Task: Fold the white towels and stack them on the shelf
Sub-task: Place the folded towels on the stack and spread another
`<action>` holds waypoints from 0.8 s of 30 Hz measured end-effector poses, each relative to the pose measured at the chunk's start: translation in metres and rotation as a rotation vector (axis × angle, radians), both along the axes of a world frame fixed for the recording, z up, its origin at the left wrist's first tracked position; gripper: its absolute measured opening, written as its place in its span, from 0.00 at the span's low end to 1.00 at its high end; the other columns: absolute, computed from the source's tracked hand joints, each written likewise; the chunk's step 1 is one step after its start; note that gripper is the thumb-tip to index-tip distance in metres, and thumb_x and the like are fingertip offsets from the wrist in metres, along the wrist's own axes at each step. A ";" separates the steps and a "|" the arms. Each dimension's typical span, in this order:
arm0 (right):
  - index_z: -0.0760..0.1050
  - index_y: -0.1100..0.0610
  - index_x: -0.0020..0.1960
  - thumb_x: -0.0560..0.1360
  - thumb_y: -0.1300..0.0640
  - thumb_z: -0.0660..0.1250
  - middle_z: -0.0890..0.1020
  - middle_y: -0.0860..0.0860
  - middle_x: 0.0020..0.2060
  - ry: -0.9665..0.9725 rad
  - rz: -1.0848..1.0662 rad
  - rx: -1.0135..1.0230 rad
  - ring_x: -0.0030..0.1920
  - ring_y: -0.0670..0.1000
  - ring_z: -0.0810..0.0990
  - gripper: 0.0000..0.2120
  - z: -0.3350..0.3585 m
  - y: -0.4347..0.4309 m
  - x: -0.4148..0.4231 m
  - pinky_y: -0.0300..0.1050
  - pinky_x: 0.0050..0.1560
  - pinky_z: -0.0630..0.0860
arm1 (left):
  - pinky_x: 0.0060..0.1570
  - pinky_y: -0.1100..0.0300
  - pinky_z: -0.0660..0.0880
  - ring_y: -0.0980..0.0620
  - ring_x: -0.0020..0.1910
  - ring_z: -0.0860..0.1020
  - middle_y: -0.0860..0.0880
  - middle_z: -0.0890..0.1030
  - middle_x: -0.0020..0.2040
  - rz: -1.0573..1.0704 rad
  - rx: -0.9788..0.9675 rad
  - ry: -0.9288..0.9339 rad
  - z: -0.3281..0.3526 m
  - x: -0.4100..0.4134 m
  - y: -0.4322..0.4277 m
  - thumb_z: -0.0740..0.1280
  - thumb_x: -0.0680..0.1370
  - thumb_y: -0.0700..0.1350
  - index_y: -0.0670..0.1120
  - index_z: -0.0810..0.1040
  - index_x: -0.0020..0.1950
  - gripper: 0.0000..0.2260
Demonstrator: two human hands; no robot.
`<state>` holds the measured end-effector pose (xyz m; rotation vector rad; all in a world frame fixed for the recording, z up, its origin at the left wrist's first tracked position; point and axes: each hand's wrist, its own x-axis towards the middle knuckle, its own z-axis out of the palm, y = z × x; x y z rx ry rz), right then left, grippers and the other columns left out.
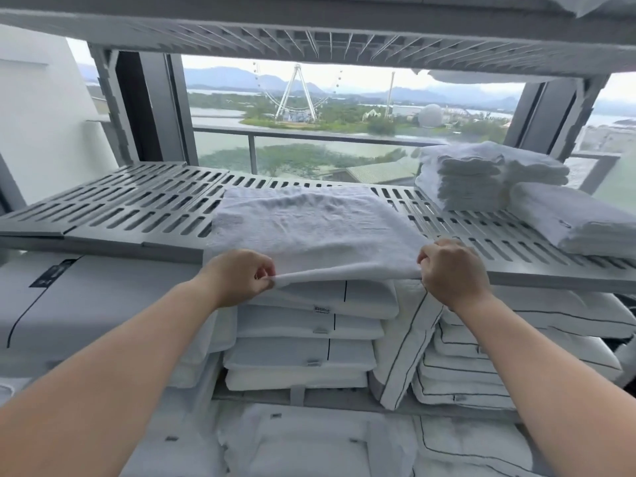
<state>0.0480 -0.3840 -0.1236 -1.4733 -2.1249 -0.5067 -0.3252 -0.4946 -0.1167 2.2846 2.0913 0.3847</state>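
A white towel [309, 228] lies spread on the grey slotted shelf [137, 208], and its near edge hangs over the shelf's front. My left hand [237, 277] pinches the near left corner of this towel. My right hand [454, 270] grips the near right corner. Both corners are lifted a little off the shelf edge. A stack of folded white towels [471, 177] stands at the back right of the same shelf. Another folded white towel [578, 218] lies in front of that stack at the right edge.
Below the shelf, stacks of white pillows and bedding with dark piping [309, 339] fill the lower level. Another grey shelf [344, 39] runs overhead. Behind the rack is a window with a balcony rail [309, 136].
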 end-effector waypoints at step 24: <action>0.65 0.50 0.76 0.83 0.47 0.56 0.72 0.54 0.73 -0.016 0.337 -0.553 0.72 0.57 0.69 0.22 0.041 0.273 -0.202 0.53 0.70 0.67 | 0.75 0.48 0.62 0.47 0.78 0.63 0.47 0.64 0.80 0.282 -0.077 -0.077 0.016 -0.021 0.278 0.59 0.82 0.58 0.51 0.61 0.80 0.28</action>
